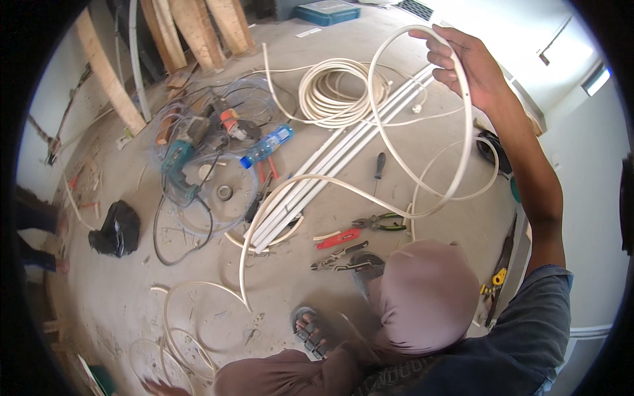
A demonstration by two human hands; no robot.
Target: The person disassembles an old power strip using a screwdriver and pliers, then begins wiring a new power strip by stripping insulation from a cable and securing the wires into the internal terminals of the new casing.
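High at the right, my right hand [472,66] is closed round a loop of thick white cable [465,112]. The cable hangs in a wide ring below the fingers, then bends left across the floor. Cut by the lower left edge, my left hand [162,388] is slightly blurred, its visible fingers stretched out beside thin loops of cable [173,336]. A large coil of white cable [317,99] lies beyond the ring. Several straight white conduit pipes [297,198] run diagonally under it.
Near my knees lie pliers [380,222], a red utility knife [338,239] and a screwdriver [379,168]. Farther left are a teal power drill [177,165], an angle grinder [234,124], a water bottle [267,145] and a black plastic bag [117,229]. Wooden planks [109,79] lean at the back left.
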